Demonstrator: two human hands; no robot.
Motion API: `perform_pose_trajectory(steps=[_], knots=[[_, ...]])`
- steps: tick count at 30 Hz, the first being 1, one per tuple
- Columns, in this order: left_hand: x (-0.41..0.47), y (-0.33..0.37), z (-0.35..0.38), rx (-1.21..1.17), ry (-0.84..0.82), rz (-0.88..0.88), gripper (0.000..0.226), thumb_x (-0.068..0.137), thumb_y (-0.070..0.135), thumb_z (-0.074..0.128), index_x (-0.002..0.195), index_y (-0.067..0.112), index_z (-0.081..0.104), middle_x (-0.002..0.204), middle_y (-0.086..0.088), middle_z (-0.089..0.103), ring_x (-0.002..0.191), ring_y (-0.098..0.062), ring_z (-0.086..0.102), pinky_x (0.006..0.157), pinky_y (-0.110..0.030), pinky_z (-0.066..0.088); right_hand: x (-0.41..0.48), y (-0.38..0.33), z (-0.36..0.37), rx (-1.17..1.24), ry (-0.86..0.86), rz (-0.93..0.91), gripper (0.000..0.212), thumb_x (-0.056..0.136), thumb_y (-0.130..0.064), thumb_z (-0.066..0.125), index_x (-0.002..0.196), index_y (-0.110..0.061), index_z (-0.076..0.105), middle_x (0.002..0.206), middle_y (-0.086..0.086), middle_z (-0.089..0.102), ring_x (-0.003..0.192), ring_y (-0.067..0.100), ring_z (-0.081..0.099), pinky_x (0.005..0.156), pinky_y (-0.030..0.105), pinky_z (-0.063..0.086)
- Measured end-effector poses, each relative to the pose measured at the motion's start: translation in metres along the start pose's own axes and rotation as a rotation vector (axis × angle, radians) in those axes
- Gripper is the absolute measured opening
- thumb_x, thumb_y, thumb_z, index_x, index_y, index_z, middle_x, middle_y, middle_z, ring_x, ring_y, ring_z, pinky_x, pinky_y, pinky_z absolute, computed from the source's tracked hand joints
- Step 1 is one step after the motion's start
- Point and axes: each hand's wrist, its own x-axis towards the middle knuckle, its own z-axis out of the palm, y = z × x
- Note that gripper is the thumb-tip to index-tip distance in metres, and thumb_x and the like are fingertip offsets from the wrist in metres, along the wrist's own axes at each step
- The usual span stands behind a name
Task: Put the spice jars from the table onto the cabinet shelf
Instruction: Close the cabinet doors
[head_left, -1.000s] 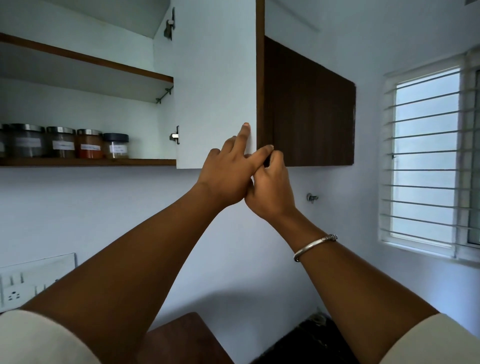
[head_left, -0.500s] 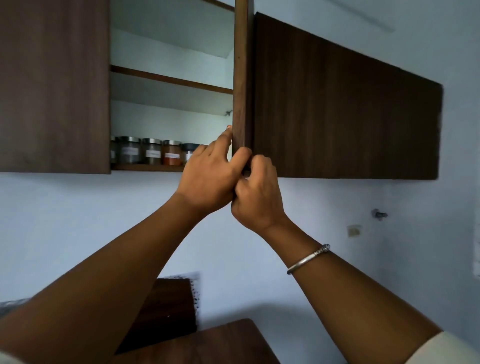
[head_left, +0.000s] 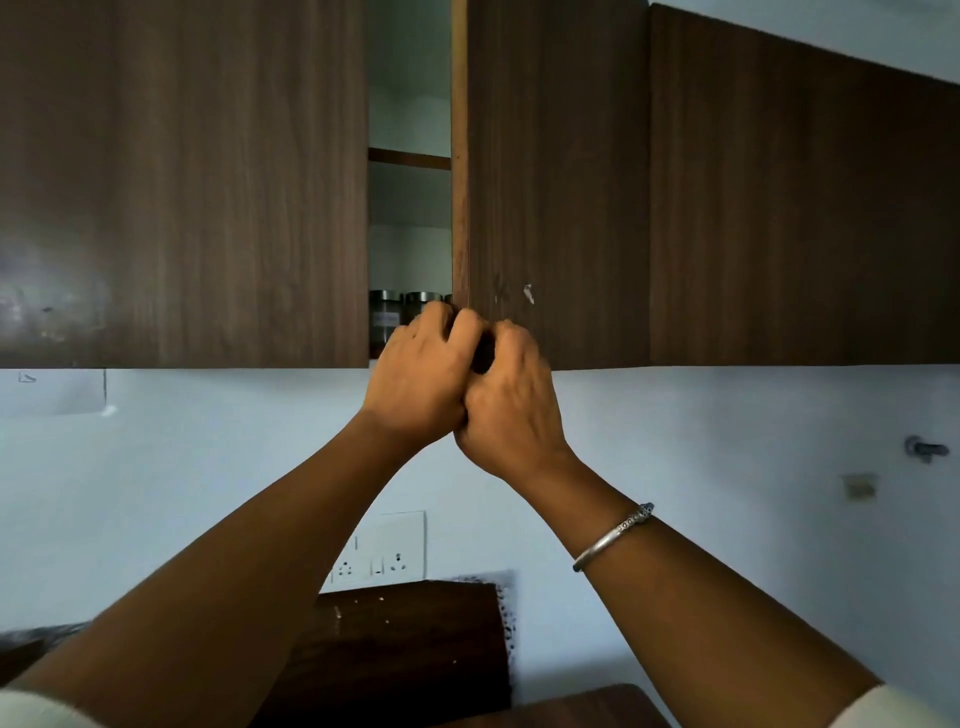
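The dark wood cabinet door (head_left: 556, 182) stands nearly shut, leaving a narrow gap. Through the gap I see the tops of two steel-lidded spice jars (head_left: 385, 312) on the lower shelf. My left hand (head_left: 421, 374) and my right hand (head_left: 511, 395) are pressed together at the door's lower left corner, fingers curled around its edge. A silver bangle sits on my right wrist. The rest of the shelf and any other jars are hidden behind the doors.
A closed cabinet door (head_left: 182, 182) lies left of the gap and another (head_left: 800, 208) to the right. A white socket plate (head_left: 384, 545) is on the wall below. Dark wooden furniture (head_left: 405, 644) stands under my arms.
The door has swung much further closed, narrowing the gap so most jars are now hidden. Both hands stayed on its lower edge, fingers now more curled.
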Motion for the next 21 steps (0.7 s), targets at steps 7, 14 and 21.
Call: perform_pose_trajectory(steps=[7,14,21], knots=[[-0.010,-0.067,0.041,0.039,-0.122,-0.023,0.048,0.084,0.032,0.061,0.125,0.018,0.042,0.122,-0.015,0.053,0.104,-0.032,0.055,0.086,-0.042,0.049,0.016,-0.025,0.076,-0.110,-0.238,0.060,0.064,0.070,-0.024,0.078,0.126,-0.003,0.055,0.148,0.021,0.031,0.129,0.044,0.039,0.099,0.046,0.041],[-0.011,-0.114,0.094,0.037,-0.322,-0.163,0.064,0.082,0.058,0.052,0.131,0.020,0.037,0.147,-0.017,0.035,0.126,-0.036,0.046,0.102,-0.043,0.040,0.004,-0.001,0.133,-0.209,-0.472,0.094,0.061,0.083,-0.032,0.062,0.136,-0.021,0.034,0.148,0.018,0.030,0.128,0.038,0.040,0.103,0.045,0.037],[-0.009,-0.139,0.116,0.056,-0.311,-0.220,0.081,0.084,0.053,0.053,0.147,0.022,0.013,0.158,-0.006,0.008,0.145,-0.029,0.006,0.114,-0.050,0.015,0.030,-0.001,0.171,-0.141,-0.544,0.040,0.094,0.081,-0.040,0.064,0.149,-0.025,0.001,0.158,0.009,-0.009,0.144,0.039,-0.006,0.113,0.055,0.012]])
